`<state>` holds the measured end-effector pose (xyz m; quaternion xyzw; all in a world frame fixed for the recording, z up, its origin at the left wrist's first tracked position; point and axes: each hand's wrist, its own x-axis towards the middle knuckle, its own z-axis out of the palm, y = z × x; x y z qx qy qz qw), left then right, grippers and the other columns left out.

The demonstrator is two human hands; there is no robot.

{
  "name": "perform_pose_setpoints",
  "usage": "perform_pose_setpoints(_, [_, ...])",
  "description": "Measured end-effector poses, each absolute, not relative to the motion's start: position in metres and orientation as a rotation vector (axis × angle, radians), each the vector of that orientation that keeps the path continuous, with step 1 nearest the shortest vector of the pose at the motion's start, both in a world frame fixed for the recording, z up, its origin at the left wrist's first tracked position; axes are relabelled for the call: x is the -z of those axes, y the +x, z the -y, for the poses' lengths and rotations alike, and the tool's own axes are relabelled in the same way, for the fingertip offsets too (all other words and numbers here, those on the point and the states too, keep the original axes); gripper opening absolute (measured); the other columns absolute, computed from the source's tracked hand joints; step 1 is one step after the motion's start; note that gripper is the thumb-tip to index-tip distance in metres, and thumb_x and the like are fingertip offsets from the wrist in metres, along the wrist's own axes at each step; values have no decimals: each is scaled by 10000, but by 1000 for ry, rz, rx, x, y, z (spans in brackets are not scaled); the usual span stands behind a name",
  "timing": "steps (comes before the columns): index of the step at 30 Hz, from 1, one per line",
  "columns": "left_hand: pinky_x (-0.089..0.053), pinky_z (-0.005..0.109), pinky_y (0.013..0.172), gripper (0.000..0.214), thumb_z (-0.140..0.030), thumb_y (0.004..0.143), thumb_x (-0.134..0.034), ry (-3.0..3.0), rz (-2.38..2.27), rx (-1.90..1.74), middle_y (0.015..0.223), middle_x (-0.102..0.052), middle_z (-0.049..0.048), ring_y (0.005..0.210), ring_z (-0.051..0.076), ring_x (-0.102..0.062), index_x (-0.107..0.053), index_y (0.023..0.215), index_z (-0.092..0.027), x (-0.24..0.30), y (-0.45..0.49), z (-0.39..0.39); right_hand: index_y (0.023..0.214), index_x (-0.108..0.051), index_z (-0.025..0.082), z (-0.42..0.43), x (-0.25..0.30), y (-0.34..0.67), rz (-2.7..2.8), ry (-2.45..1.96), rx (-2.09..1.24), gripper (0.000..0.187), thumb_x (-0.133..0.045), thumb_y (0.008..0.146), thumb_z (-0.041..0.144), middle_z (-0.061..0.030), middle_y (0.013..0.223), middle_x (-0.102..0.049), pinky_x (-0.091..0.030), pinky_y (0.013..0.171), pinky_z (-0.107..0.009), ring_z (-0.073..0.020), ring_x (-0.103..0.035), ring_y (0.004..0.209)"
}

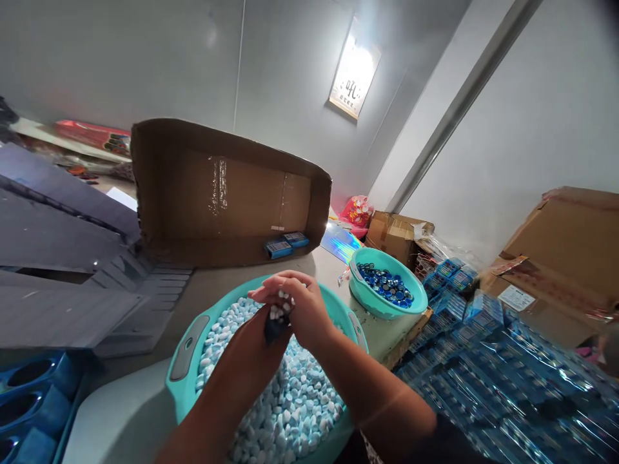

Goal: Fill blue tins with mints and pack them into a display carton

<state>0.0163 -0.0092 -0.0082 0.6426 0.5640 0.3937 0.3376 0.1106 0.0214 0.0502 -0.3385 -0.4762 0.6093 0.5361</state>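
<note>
A large teal basin (186, 345) full of small white and pale blue pebbles (300, 406) sits right in front of me. Both my hands meet above it. My left hand (258, 335) grips a small dark pouch (275, 328) with a few white pebbles at its mouth. My right hand (300, 303) is curled over the top of the pouch, fingers closed, with white pebbles under the fingertips.
A smaller teal bowl (367, 293) of dark blue glass beads stands to the right. Behind lies a cardboard box (222, 193) on its side with small blue packets (286, 245) inside. Stacks of shiny blue packages (488, 374) fill the right. Blue trays (29, 399) sit lower left.
</note>
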Motion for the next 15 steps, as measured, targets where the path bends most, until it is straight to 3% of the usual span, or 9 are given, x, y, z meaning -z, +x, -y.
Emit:
perform_pose_setpoints(4, [-529,308,709,304,-366,872,-520,1717,-1413,-1098,995,-741,56,886,244,-711,-622,1120,-224,-2,16,16,575,-708,172,-20,-49,111,1222,-738,-1406,555,-499,872,593,-110,700,-738,-552,881,-421,-278,-731,870])
perform_pose_setpoints(9, [-548,307,771,337,-381,847,-538,1675,-1472,-1092,1020,-749,48,927,242,-713,-640,1130,-230,6,14,17,778,-787,186,-12,-45,119,1409,-781,-1236,599,-387,974,586,-105,902,-777,-486,1001,-448,-287,-695,1066])
perform_pose_setpoints(13, [-558,283,712,388,-380,844,-546,1688,-1469,-1072,980,-754,57,882,230,-723,-625,1192,-228,21,14,11,1102,-748,246,-5,-42,127,1792,-930,-915,479,-339,1042,487,-57,1222,-720,-209,1206,-495,-231,-555,1309])
perform_pose_setpoints(15, [-561,281,714,330,-354,860,-540,1743,-1447,-1155,949,-747,70,870,222,-719,-647,1142,-221,27,17,8,1236,-678,267,-3,-41,128,2011,-981,-813,445,-303,1066,435,-36,1374,-630,-57,1230,-527,-205,-446,1405])
